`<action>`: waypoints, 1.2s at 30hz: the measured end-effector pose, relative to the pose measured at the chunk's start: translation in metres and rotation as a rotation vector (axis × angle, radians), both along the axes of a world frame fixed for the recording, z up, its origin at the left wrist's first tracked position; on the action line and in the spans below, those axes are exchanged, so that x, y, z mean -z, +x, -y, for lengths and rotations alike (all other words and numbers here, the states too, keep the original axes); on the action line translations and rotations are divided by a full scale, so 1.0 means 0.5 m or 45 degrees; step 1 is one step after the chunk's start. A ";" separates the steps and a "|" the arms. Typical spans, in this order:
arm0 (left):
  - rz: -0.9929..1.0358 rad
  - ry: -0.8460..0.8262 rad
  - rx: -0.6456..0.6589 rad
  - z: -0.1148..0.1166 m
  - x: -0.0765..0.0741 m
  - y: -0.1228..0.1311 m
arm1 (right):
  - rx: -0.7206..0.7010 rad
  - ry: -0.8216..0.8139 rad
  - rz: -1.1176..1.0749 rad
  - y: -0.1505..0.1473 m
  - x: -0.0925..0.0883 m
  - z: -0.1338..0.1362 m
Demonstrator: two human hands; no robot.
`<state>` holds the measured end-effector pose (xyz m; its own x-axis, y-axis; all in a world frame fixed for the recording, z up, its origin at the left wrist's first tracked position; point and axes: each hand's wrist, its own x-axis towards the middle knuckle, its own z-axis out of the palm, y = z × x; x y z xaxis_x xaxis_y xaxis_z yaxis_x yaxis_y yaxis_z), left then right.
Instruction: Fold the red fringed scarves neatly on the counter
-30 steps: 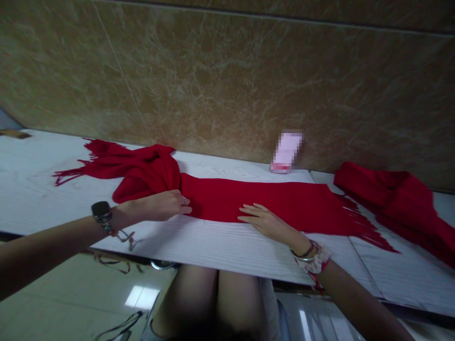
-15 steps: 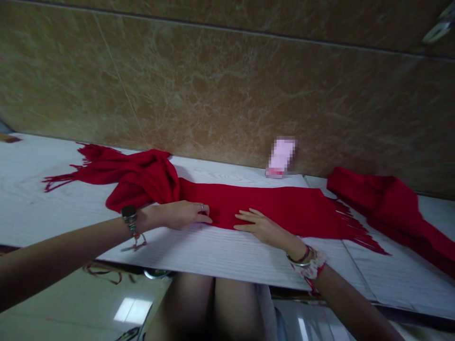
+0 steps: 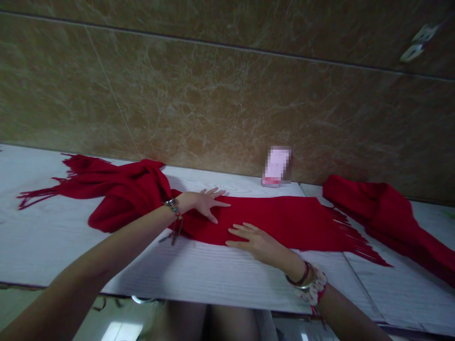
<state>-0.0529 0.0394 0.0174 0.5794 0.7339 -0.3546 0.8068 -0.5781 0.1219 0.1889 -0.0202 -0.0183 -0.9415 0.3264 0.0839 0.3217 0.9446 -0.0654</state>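
Observation:
A red fringed scarf lies lengthwise on the white wood-grain table. Its right part is spread flat, with the fringe pointing right; its left part is bunched in loose folds. My left hand, fingers spread, is over the flat part beside the folds, near the far edge. Lower and to the right, my right hand rests with fingers stretched out on the scarf's near edge. Neither hand grips the cloth.
A second red cloth lies crumpled at the right. Against the brown marbled wall stands a blurred pink object. A socket-like fitting is on the wall. The white table has its front edge close to my legs.
My left hand has moved from the scarf's near edge up toward its far edge, and its fingers have spread. My right hand stays in about the same place on the cloth. The view has tilted slightly.

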 end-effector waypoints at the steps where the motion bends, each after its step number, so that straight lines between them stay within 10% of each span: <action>1: -0.006 -0.027 -0.021 -0.009 0.000 -0.006 | 0.001 -0.013 0.005 0.001 -0.001 -0.001; 13: 0.255 -0.155 -0.225 -0.071 -0.036 -0.001 | 0.022 0.020 -0.086 -0.004 0.001 -0.006; 21: 0.420 -0.188 -0.456 -0.088 0.002 0.005 | 0.039 0.153 0.025 -0.086 -0.024 0.008; 36: 0.392 -0.176 -0.406 -0.085 -0.011 -0.002 | 0.070 0.114 -0.212 -0.119 0.002 0.021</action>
<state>-0.0537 0.0819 0.0229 0.4260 0.8505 -0.3085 0.8558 -0.2681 0.4424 0.1296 -0.0306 -0.0192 -0.8932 0.3610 0.2680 0.3645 0.9304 -0.0383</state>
